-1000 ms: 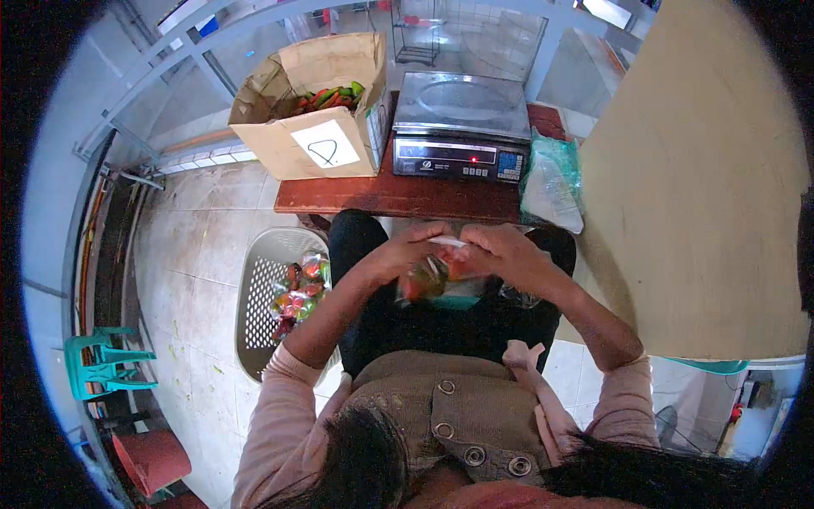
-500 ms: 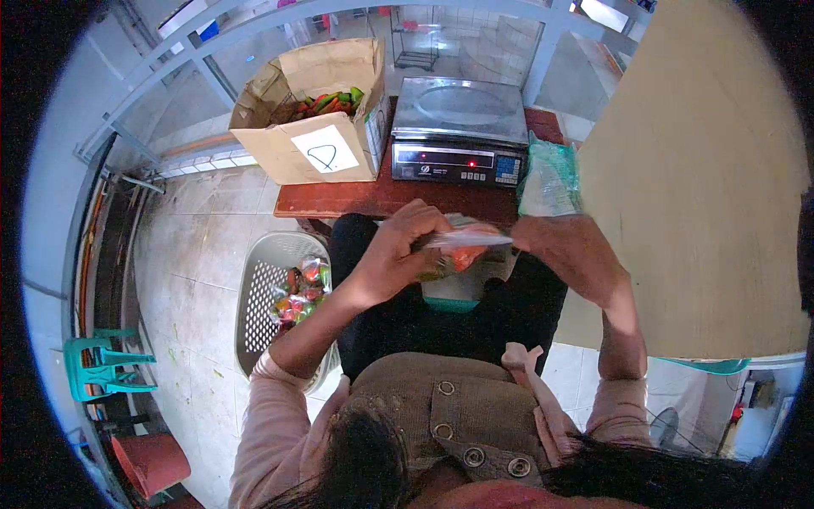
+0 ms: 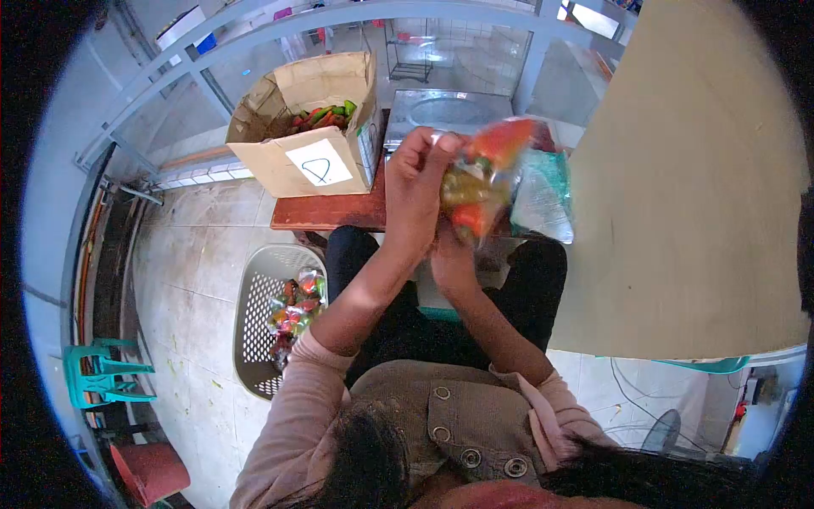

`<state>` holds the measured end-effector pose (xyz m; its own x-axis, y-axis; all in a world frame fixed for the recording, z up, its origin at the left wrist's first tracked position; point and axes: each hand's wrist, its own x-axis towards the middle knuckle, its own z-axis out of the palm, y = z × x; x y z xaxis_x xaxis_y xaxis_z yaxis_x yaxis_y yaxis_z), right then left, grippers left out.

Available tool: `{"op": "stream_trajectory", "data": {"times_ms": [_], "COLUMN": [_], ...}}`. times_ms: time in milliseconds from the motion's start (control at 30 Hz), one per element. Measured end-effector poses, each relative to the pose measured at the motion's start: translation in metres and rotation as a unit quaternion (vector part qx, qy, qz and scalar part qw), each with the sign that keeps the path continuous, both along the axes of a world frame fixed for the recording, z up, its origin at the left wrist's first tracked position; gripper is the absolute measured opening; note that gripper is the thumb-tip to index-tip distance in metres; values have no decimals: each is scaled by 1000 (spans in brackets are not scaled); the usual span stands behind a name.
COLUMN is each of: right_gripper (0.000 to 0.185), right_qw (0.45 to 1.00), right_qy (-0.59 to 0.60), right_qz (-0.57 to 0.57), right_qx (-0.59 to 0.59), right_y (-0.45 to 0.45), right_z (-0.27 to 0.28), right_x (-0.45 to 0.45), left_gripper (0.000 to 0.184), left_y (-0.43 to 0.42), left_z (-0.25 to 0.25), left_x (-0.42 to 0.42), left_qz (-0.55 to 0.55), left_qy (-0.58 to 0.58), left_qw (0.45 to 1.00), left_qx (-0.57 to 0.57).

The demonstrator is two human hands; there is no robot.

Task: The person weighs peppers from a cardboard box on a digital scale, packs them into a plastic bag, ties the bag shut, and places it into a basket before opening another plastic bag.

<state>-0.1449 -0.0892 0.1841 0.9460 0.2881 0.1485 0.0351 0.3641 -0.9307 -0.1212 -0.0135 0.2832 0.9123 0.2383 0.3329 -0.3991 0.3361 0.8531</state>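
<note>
My left hand [image 3: 415, 182] pinches the top edge of a clear plastic bag of peppers [image 3: 476, 182], raised in front of the scale [image 3: 458, 109]. Red, orange and green peppers show through the film, somewhat blurred. Below and behind the bag is my right hand [image 3: 449, 250], its fingers hidden by my left hand and the bag. Close to the bag's right side lies a pile of clear and green plastic bags [image 3: 543, 199]. The bag covers much of the scale's front.
An open cardboard box [image 3: 280, 161] with red and green peppers stands on the red wooden table [image 3: 326, 212]. On the floor at left is a grey perforated basket [image 3: 253, 314] holding several bagged peppers. A large tan board [image 3: 678, 212] fills the right side.
The bag of peppers has gone up from above my lap toward the scale, carried by my left hand. My right hand has swung left, from the bag's right end to beneath it.
</note>
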Motion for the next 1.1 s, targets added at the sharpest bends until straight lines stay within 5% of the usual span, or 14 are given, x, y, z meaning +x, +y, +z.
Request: {"op": "stream_trajectory", "data": {"times_ms": [33, 133, 233, 267, 333, 533, 667, 833, 967, 1033, 1100], "right_gripper": [35, 26, 19, 19, 20, 20, 27, 36, 40, 40, 40], "right_qw": [990, 971, 981, 988, 885, 834, 892, 960, 999, 945, 810], "right_qy": [119, 160, 163, 4, -307, -295, -370, -237, -9, 51, 103], "right_qz": [69, 113, 95, 19, -130, -61, 38, 105, 28, 217, 390], "right_qx": [28, 139, -52, -151, -325, -462, -256, -109, 36, 241, 426], "right_y": [4, -1, -19, -25, -39, -94, -103, -102, -67, -43, -28], "right_z": [7, -3, 13, 9, 0, 61, 97, 62, 59, 43, 23], "right_x": [-4, 2, 0, 3, 11, 16, 18, 31, -16, -19, -17], "left_gripper": [19, 20, 18, 16, 13, 15, 18, 19, 15, 13, 11], "left_y": [4, 20, 24, 26, 29, 40, 28, 8, -4, -8, -11], "left_z": [-14, -56, -61, -65, -74, -48, 12, 36, 39, 31, 21], "left_x": [10, 32, 19, 16, 10, -35, -70, -64, -49, -33, -24], "left_qz": [41, 127, 196, 192, 186, 51, -33, -92, -63, -32, -24], "left_qy": [-12, -13, 23, -2, -51, -202, -259, -346, -316, -311, -214], "left_qw": [999, 984, 927, 921, 905, 848, 807, 758, 834, 857, 901], "left_qx": [23, 123, 318, 338, 378, 488, 530, 546, 449, 409, 378]}}
